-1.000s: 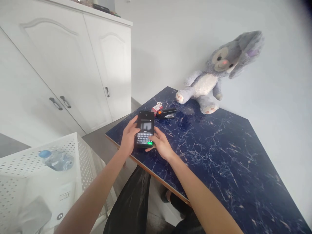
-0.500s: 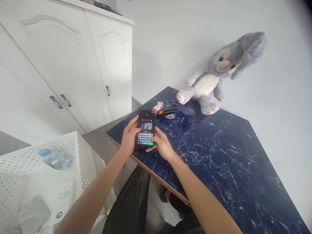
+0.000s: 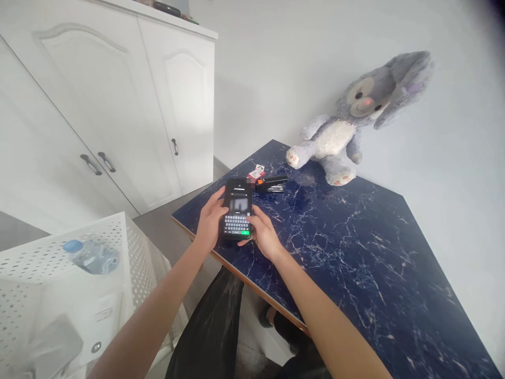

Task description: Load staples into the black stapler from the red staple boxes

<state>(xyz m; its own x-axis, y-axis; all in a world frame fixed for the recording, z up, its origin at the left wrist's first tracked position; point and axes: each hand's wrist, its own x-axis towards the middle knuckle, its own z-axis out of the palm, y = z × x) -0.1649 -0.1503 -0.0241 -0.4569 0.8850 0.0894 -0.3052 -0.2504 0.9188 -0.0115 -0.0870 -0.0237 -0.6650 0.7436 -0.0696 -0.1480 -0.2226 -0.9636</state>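
Note:
A black smartphone (image 3: pixel 238 202) is held upright between both hands over the near left edge of the table. Its dark screen shows an on-screen keyboard with a green key at the lower right. My left hand (image 3: pixel 210 220) grips the phone's left side, thumb over the screen's edge. Around the right side curls my right hand (image 3: pixel 263 231), its thumb over the keyboard's right part. Just beyond the phone lie a black stapler (image 3: pixel 272 182) with an orange part and a small red and white box (image 3: pixel 257 172).
A grey plush rabbit (image 3: pixel 335 137) sits on the blue marbled table (image 3: pixel 347 247) against the wall. At the lower left, a white perforated basket (image 3: pixel 128 263) holds a plastic bottle (image 3: pixel 92 257) and a white package (image 3: pixel 102 321). White cabinets (image 3: pixel 90 95) stand behind.
My right thumb has moved up from near the green key to the right side of the keyboard. A line of text now shows near the top of the screen.

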